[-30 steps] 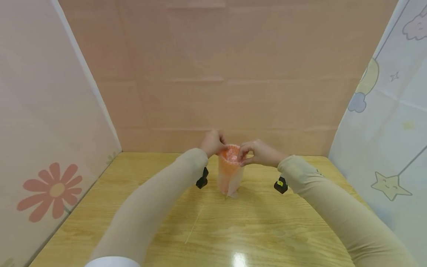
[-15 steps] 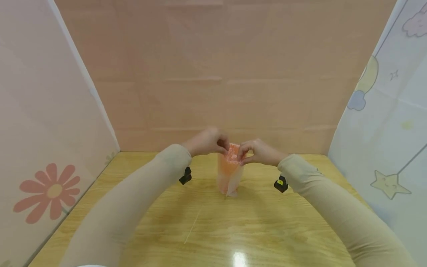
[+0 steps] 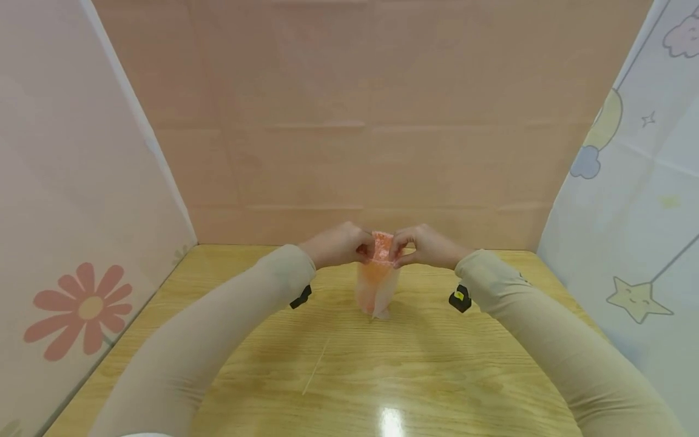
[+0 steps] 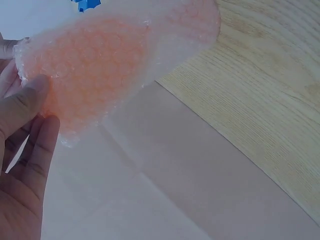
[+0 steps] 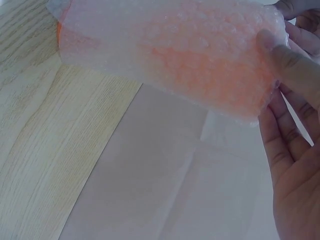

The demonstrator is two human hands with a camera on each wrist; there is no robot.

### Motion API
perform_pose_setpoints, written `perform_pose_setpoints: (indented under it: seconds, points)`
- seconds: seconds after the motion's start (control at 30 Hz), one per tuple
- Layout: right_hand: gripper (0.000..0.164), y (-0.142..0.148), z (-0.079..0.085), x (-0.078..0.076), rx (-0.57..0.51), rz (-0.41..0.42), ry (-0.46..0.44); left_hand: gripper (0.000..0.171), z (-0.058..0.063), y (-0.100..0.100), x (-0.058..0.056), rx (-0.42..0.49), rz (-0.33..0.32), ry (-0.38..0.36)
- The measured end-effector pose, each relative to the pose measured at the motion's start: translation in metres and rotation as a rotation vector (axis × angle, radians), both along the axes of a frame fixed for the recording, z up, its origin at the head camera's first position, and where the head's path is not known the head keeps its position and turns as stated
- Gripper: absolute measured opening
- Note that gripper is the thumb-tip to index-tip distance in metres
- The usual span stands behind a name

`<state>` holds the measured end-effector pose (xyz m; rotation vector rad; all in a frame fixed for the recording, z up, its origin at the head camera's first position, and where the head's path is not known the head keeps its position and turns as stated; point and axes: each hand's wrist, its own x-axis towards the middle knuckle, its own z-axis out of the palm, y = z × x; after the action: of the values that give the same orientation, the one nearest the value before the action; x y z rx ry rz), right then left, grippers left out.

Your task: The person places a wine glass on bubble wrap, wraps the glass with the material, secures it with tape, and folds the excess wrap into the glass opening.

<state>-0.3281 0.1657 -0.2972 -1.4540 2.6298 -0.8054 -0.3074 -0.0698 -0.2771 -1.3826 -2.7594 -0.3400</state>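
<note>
Upright on the table stands a roll of bubble wrap (image 3: 377, 290), with something orange showing through it in every view; what the orange thing is stays unclear. My left hand (image 3: 341, 244) pinches the left side of its upper rim, thumb on the outside of the wrap in the left wrist view. Opposite, my right hand (image 3: 430, 247) pinches the right side of the rim, its thumb likewise pressed on the bubbled film (image 5: 210, 75). Between the two hands the mouth of the wrap is narrow. A loose flap of film hangs near the base.
The wooden table (image 3: 437, 376) ends at a tan backdrop (image 3: 327, 152). White printed panels flank it, a flower (image 3: 90, 308) on the left one and a star (image 3: 638, 300) on the right. A thin pale line (image 3: 315, 367) lies on the tabletop in front.
My left forearm has swung outward to the left, and that hand has a new hold on the rim. The wrap's mouth has become narrower. My right hand has hardly moved.
</note>
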Motion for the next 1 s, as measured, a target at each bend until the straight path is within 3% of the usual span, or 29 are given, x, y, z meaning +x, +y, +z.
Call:
perform_pose_setpoints:
  seconds: [0.4,0.6,0.83,1.0]
  points:
    - [0.013,-0.001,0.002,0.001,0.016,0.005,-0.014,0.010,0.001,0.000,-0.001,-0.019,0.016,-0.010]
    - [0.023,0.001,0.002,0.007,-0.004,-0.025,0.006,0.007,0.001,-0.003,0.001,-0.041,0.001,-0.003]
    - [0.036,0.005,0.002,0.007,-0.048,-0.043,0.012,0.025,0.005,-0.007,0.006,-0.050,0.019,-0.039]
    - [0.036,0.009,0.004,0.009,-0.086,-0.036,0.036,0.035,0.011,-0.013,0.007,-0.009,0.036,-0.057]
